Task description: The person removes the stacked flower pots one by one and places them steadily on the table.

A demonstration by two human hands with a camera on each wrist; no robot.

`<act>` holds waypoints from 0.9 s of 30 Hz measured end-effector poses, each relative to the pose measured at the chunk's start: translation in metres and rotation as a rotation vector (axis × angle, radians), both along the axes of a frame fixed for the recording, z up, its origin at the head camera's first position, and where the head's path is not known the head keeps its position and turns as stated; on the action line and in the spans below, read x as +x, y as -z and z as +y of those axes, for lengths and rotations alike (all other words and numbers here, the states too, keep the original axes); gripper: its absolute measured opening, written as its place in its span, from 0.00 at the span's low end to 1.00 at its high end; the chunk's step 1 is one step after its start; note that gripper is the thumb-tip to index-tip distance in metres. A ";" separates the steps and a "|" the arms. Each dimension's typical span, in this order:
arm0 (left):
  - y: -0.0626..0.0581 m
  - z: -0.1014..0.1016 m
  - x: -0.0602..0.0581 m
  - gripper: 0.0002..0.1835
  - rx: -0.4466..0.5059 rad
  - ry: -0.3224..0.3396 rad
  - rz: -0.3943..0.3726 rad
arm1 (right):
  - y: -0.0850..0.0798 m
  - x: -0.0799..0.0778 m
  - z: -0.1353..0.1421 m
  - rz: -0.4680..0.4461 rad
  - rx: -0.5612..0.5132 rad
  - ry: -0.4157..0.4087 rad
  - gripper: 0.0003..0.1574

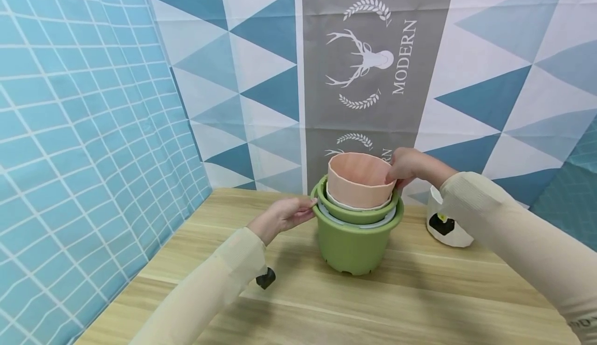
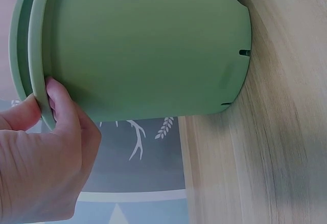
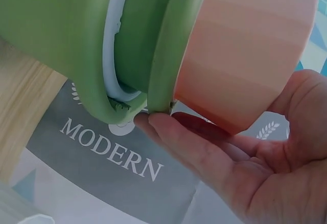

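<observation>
A stack of nested flower pots stands upright on the table. At the bottom is a large green flower pot (image 1: 353, 247), with a pale grey rim (image 1: 354, 225) showing inside it. Above that sit a smaller green pot (image 1: 356, 215), a white rim (image 1: 332, 198) and a pink faceted pot (image 1: 360, 193) on top. My left hand (image 1: 290, 212) pinches the green rim at the stack's left, thumb above and fingers beneath in the left wrist view. On the right, my right hand (image 1: 407, 164) grips the pink pot's wall, its fingertips touching the smaller green pot's rim (image 3: 166, 93).
Behind the right forearm stands a white pot (image 1: 456, 236) with a black patch and a yellow mark. A small black object (image 1: 266, 278) shows beside the left cuff. Patterned cloth (image 1: 261, 75) hangs behind the wooden table (image 1: 373, 308), and blue tiled sheeting (image 1: 84, 127) lines the left.
</observation>
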State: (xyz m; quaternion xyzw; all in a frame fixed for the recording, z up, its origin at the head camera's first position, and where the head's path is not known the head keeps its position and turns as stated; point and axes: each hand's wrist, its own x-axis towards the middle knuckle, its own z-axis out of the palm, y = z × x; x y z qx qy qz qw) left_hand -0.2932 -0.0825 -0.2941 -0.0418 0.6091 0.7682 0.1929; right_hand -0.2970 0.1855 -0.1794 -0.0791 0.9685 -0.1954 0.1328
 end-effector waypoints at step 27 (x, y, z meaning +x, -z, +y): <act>-0.002 -0.001 0.000 0.21 0.004 0.006 0.000 | -0.002 -0.004 0.014 -0.121 -0.193 -0.008 0.21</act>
